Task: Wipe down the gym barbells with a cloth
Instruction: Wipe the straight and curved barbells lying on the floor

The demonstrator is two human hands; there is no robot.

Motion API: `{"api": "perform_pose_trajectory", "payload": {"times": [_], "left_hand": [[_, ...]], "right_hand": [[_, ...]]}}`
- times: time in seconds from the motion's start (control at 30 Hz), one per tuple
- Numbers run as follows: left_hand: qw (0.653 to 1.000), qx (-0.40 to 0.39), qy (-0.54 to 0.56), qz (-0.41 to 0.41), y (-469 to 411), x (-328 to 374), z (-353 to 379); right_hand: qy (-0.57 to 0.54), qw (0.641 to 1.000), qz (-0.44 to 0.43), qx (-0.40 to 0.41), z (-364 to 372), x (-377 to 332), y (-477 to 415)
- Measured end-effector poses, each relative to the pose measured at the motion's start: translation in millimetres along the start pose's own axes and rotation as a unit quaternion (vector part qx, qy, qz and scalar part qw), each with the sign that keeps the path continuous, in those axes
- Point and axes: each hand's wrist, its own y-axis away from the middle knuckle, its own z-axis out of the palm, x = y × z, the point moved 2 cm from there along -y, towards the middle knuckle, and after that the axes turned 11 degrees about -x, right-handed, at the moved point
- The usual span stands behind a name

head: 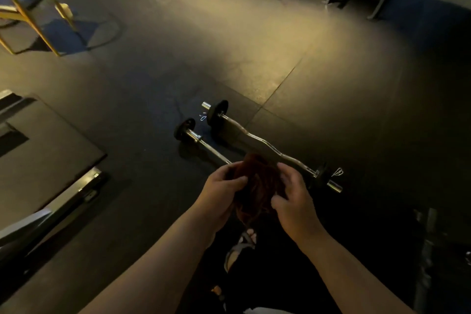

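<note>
Both hands, left (220,192) and right (293,201), gripped a dark red cloth (257,186) bunched between curled fingers, probably gathering a pad. Two barbells, wavy (257,139) and straight (204,143), lay side by side on the floor (153,71) just ahead, within reach.

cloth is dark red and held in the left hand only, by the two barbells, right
No: the head view shows both hands, left hand and right hand, gripping the dark red cloth by the curl bar and straight bar.
</note>
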Motion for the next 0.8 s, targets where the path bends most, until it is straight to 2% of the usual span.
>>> {"api": "perform_pose_trajectory", "payload": {"times": [0.03, 0.07, 0.1, 0.13, 0.2, 0.27, 0.3, 0.37, 0.57, 0.8], "left_hand": [[1.000, 0.009, -0.009, 0.007, -13, 6, -2], [1.000, 0.018, -0.020, 0.007, -26, 12, -3], [0.999, 0.024, -0.038, 0.001, -39, 16, -5], [0.998, 0.026, -0.062, -0.013, -54, 19, -6], [0.990, 0.018, -0.128, -0.063, -80, 24, -5], [0.970, 0.019, -0.212, -0.116, -106, 25, -3], [0.958, 0.028, -0.247, -0.141, -118, 25, -3], [0.943, 0.040, -0.274, -0.183, -141, 24, -4], [0.917, 0.017, -0.301, -0.262, -197, 32, -11], [0.873, -0.012, -0.406, -0.269, -256, 36, -35]], "right_hand": [[-0.145, 0.987, 0.073, -0.003, -1, 0, -16], [-0.279, 0.952, 0.122, -0.032, -1, -2, -30], [-0.364, 0.917, 0.148, -0.065, -2, -3, -44], [-0.396, 0.900, 0.159, -0.091, -4, -5, -58], [-0.339, 0.918, 0.186, -0.093, -8, 0, -90], [-0.212, 0.946, 0.242, -0.026, -12, 12, -120], [-0.169, 0.949, 0.268, 0.002, -14, 19, -132], [-0.119, 0.948, 0.296, 0.009, -17, 34, -153], [-0.088, 0.944, 0.316, 0.038, -33, 54, -197], [-0.118, 0.921, 0.363, 0.071, -30, 81, -246]]}}
